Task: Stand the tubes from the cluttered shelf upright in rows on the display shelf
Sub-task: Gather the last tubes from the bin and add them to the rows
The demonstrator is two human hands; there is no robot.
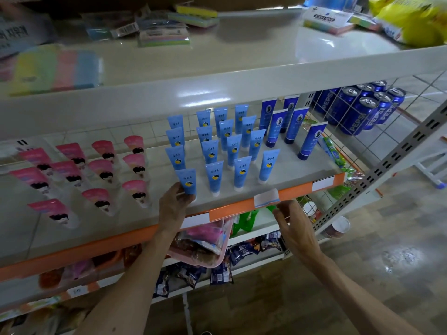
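Note:
The display shelf (297,174) carries several light blue tubes (215,175) standing upright in rows at its middle. My left hand (173,206) pinches the front-left light blue tube (186,181) near its cap at the shelf's front edge. Several pink tubes (101,170) stand in rows to the left. Several dark blue tubes (310,141) stand at the right. My right hand (294,226) hovers just below the orange front rail (232,210), fingers loosely bent, holding nothing.
The shelf above (217,61) holds sticky-note packs and a yellow bag. Blue soda cans (362,110) sit behind a wire grid at the right. Below, a pink tray (205,247) and snack packets crowd the cluttered lower shelf.

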